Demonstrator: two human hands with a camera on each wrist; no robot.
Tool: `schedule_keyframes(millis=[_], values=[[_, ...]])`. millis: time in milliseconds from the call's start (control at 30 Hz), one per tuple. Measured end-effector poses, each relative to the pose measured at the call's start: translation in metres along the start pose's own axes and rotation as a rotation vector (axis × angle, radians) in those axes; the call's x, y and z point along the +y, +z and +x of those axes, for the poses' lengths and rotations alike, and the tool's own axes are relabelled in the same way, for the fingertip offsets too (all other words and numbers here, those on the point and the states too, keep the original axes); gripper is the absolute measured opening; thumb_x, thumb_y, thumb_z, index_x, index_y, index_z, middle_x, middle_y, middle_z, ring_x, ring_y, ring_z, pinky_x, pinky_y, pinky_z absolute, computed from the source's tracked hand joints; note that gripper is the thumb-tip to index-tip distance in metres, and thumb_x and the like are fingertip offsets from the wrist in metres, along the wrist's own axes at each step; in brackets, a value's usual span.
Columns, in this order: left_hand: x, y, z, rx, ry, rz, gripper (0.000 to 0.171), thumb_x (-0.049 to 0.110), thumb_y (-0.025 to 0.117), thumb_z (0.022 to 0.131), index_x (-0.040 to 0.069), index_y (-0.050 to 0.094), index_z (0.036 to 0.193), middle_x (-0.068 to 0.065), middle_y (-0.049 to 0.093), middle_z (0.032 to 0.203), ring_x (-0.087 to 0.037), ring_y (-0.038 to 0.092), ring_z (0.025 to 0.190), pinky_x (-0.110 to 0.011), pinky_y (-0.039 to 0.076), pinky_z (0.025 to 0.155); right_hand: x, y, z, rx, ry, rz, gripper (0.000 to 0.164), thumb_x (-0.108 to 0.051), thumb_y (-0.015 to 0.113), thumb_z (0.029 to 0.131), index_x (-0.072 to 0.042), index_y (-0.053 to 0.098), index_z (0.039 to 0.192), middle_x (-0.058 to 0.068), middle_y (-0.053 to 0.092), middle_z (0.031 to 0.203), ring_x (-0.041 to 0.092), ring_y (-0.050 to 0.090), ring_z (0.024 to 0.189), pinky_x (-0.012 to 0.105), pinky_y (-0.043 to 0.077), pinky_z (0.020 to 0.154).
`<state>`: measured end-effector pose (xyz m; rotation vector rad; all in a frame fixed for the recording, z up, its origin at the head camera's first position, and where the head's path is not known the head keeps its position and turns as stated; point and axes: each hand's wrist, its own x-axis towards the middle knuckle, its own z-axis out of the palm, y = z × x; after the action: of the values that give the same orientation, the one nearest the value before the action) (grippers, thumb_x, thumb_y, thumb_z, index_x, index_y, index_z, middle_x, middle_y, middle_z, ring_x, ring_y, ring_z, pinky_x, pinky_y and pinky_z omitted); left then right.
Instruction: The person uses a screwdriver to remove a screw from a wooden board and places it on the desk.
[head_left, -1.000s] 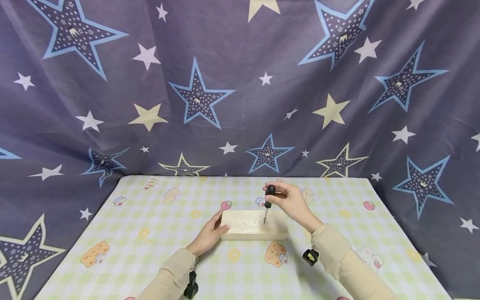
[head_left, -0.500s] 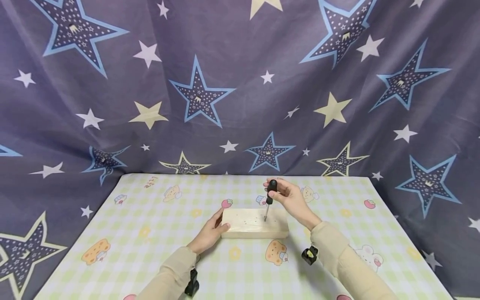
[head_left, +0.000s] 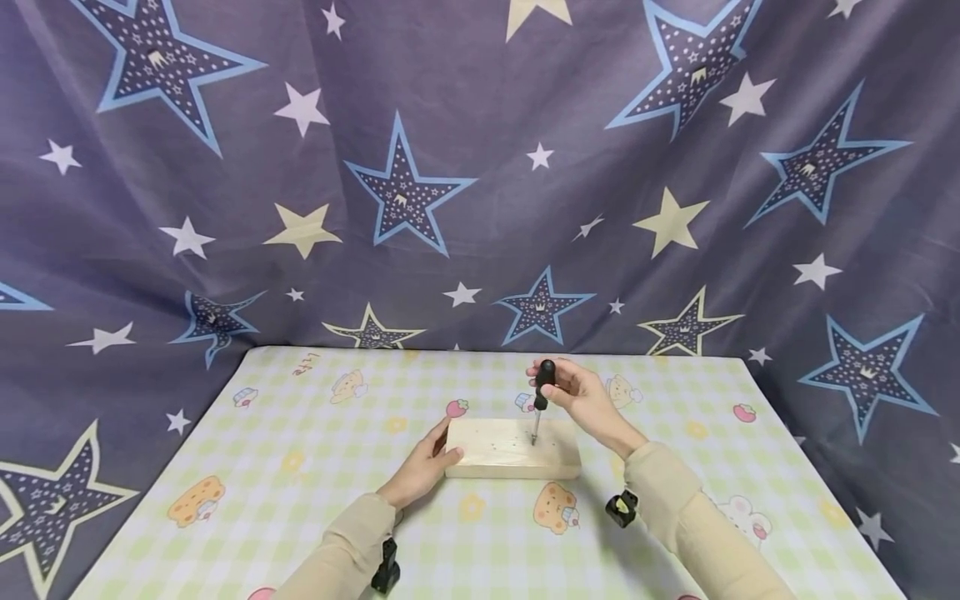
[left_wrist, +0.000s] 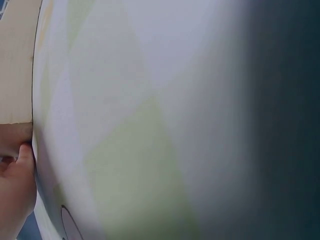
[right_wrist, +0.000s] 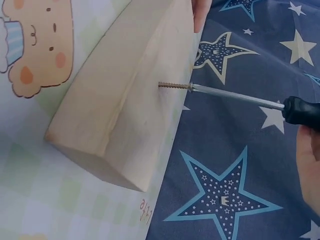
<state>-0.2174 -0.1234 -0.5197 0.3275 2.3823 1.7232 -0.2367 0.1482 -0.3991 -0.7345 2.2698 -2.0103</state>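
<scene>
A pale wooden block (head_left: 487,450) lies flat on the table, with several small marks on its upper face. My left hand (head_left: 420,471) grips its left end, the thumb at the near corner and the fingers round the far side. In my right hand (head_left: 588,404) is a screwdriver (head_left: 545,382), its black handle pinched between thumb and fingers above the block. Seen from the right wrist, the metal shaft meets the head of a brass-coloured screw (right_wrist: 172,85). That screw stands in the block's upper face, with much of its thread showing.
A checked tablecloth (head_left: 300,517) with cartoon prints covers the table. Behind it hangs a dark curtain (head_left: 465,242) patterned with stars. Small black devices sit at both wrists, below the beige sleeves (head_left: 352,533).
The right thumb and fingers have shifted slightly round the screwdriver handle, which leans a little more to the right. The left hand and the block keep their place; the head view has drifted slightly.
</scene>
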Motion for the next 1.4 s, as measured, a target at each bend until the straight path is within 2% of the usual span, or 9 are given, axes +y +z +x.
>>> schedule_keyframes(millis=[167, 367, 433, 567, 700, 867, 1000, 1200, 1400], values=[[0.0, -0.001, 0.001, 0.0, 0.005, -0.016, 0.072, 0.026, 0.053, 0.094, 0.001, 0.011, 0.147, -0.021, 0.014, 0.151, -0.034, 0.016, 0.139, -0.047, 0.018, 0.114, -0.007, 0.008, -0.001, 0.159, 0.017, -0.115, 0.034, -0.006, 0.069, 0.081, 0.006, 0.058, 0.11, 0.017, 0.061, 0.105, 0.004, 0.062, 0.085, 0.02, 0.052, 0.08], [0.0, 0.0, 0.001, -0.008, 0.001, -0.006, 0.074, 0.028, 0.054, 0.093, 0.001, 0.011, 0.147, -0.021, 0.014, 0.151, -0.034, 0.017, 0.139, -0.047, 0.019, 0.113, -0.027, 0.021, -0.009, 0.295, 0.022, -0.259, 0.033, -0.002, 0.072, 0.076, 0.004, 0.064, 0.108, 0.015, 0.058, 0.097, 0.007, 0.056, 0.077, 0.021, 0.052, 0.082], [0.0, 0.0, 0.002, -0.01, 0.001, -0.007, 0.074, 0.027, 0.054, 0.093, 0.001, 0.011, 0.147, -0.02, 0.014, 0.151, -0.033, 0.016, 0.139, -0.046, 0.019, 0.114, -0.023, 0.02, -0.008, 0.293, 0.02, -0.276, 0.033, -0.001, 0.072, 0.077, 0.004, 0.064, 0.108, 0.016, 0.061, 0.093, 0.008, 0.058, 0.077, 0.02, 0.052, 0.081], [0.001, -0.001, 0.003, -0.004, -0.005, -0.001, 0.074, 0.028, 0.054, 0.093, 0.001, 0.011, 0.147, -0.019, 0.015, 0.152, -0.031, 0.016, 0.14, -0.045, 0.019, 0.114, -0.011, 0.013, -0.004, 0.228, 0.024, -0.244, 0.035, -0.001, 0.067, 0.08, 0.001, 0.061, 0.115, 0.017, 0.066, 0.098, 0.018, 0.065, 0.087, 0.021, 0.053, 0.083], [0.001, -0.002, 0.004, 0.002, -0.026, 0.004, 0.074, 0.03, 0.054, 0.093, 0.003, 0.011, 0.147, -0.017, 0.014, 0.152, -0.03, 0.016, 0.14, -0.044, 0.019, 0.114, -0.006, 0.009, -0.002, 0.169, 0.013, -0.194, 0.037, 0.002, 0.061, 0.084, 0.001, 0.056, 0.121, 0.019, 0.064, 0.109, 0.03, 0.063, 0.099, 0.02, 0.052, 0.085], [0.0, -0.002, 0.004, 0.005, -0.034, -0.003, 0.074, 0.029, 0.054, 0.093, 0.004, 0.011, 0.148, -0.016, 0.014, 0.153, -0.03, 0.016, 0.14, -0.044, 0.02, 0.114, -0.007, 0.008, 0.0, 0.125, -0.005, -0.159, 0.038, 0.005, 0.056, 0.086, 0.004, 0.052, 0.124, 0.022, 0.062, 0.111, 0.032, 0.061, 0.102, 0.016, 0.051, 0.084], [-0.001, -0.002, 0.004, 0.007, -0.037, -0.003, 0.073, 0.028, 0.054, 0.093, 0.004, 0.011, 0.148, -0.017, 0.015, 0.152, -0.031, 0.016, 0.14, -0.044, 0.02, 0.114, -0.006, 0.009, 0.001, 0.158, 0.018, -0.129, 0.036, 0.004, 0.056, 0.087, 0.004, 0.053, 0.123, 0.022, 0.062, 0.111, 0.025, 0.062, 0.101, 0.016, 0.049, 0.084], [0.0, 0.0, 0.004, -0.001, -0.025, -0.005, 0.073, 0.027, 0.054, 0.093, 0.002, 0.011, 0.147, -0.019, 0.015, 0.152, -0.032, 0.017, 0.139, -0.045, 0.02, 0.114, -0.01, 0.017, 0.001, 0.255, 0.039, -0.097, 0.026, -0.001, 0.063, 0.085, 0.005, 0.058, 0.109, 0.025, 0.062, 0.105, 0.006, 0.062, 0.088, 0.017, 0.052, 0.08], [0.001, -0.001, 0.0, 0.001, -0.009, -0.025, 0.072, 0.023, 0.054, 0.094, 0.0, 0.011, 0.147, -0.021, 0.016, 0.151, -0.033, 0.017, 0.139, -0.046, 0.02, 0.114, -0.029, 0.032, -0.003, 0.321, 0.005, -0.251, 0.03, -0.005, 0.072, 0.078, 0.002, 0.063, 0.105, 0.015, 0.057, 0.101, 0.008, 0.057, 0.082, 0.018, 0.052, 0.077]])
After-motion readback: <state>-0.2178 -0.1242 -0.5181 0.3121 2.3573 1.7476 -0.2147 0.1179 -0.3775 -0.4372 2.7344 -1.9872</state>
